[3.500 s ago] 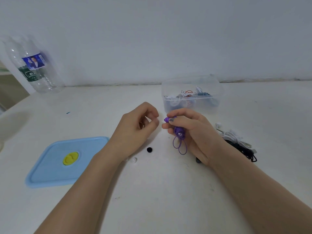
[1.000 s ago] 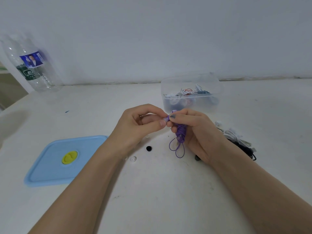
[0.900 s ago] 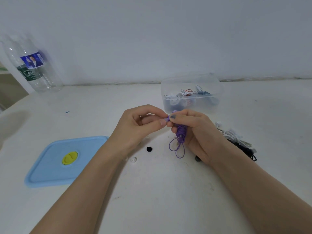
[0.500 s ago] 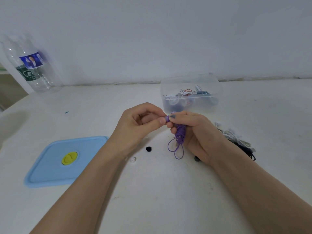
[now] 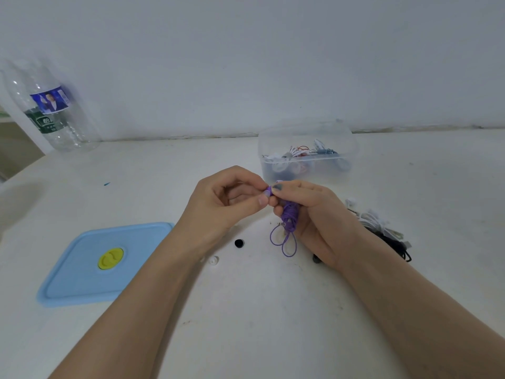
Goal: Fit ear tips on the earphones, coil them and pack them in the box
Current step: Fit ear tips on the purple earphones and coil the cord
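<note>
Right hand (image 5: 308,214) has its grip around the coiled purple earphones (image 5: 289,218) (loops dangling above the tabletop (image 5: 246,310)). Left hand (image 5: 226,203) pinches the purple ear tip (image 5: 267,191) at the bud. Clear box (image 5: 306,157) sits just behind.

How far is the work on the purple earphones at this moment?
Done: the purple earphones look already coiled in the right hand. In hand: the left hand presses an ear tip on. Left: packing them in the open box.
</note>
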The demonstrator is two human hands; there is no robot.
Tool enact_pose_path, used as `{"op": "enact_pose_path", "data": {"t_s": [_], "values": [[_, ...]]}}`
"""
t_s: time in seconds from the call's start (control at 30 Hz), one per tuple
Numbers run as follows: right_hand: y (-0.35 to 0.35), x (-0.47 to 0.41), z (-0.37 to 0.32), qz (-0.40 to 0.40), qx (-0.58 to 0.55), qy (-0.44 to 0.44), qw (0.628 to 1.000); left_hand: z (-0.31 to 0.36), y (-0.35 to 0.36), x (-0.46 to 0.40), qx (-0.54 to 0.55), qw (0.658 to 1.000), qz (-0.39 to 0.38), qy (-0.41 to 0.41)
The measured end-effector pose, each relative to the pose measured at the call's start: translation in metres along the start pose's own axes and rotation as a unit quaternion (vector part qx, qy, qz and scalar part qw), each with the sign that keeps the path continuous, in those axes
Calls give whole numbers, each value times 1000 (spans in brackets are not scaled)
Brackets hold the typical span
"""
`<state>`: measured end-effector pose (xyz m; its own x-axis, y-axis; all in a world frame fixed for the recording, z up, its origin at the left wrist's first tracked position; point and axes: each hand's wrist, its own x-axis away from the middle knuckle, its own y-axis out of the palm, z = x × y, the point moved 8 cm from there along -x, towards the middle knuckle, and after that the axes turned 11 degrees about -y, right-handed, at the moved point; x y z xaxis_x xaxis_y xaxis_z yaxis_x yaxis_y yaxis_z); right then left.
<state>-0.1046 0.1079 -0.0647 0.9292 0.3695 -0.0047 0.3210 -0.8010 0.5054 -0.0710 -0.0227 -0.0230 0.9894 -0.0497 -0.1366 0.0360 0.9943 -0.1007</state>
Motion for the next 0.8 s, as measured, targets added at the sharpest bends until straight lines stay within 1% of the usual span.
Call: {"op": "enact_pose_path", "data": {"t_s": [0.17,0.33,0.6,0.8], "values": [[-1,0,-3,3,1,-15,1000,0,-3,-1,-46,999,13,20],[-2,1,-4,6,7,-18,1000,1,-4,0,-71,997,26,18],[-1,2,-5,6,20,-38,999,-3,-3,0,-41,999,30,-9],[-2,0,-5,3,27,-32,999,-1,-3,0,-20,999,29,-11]]}}
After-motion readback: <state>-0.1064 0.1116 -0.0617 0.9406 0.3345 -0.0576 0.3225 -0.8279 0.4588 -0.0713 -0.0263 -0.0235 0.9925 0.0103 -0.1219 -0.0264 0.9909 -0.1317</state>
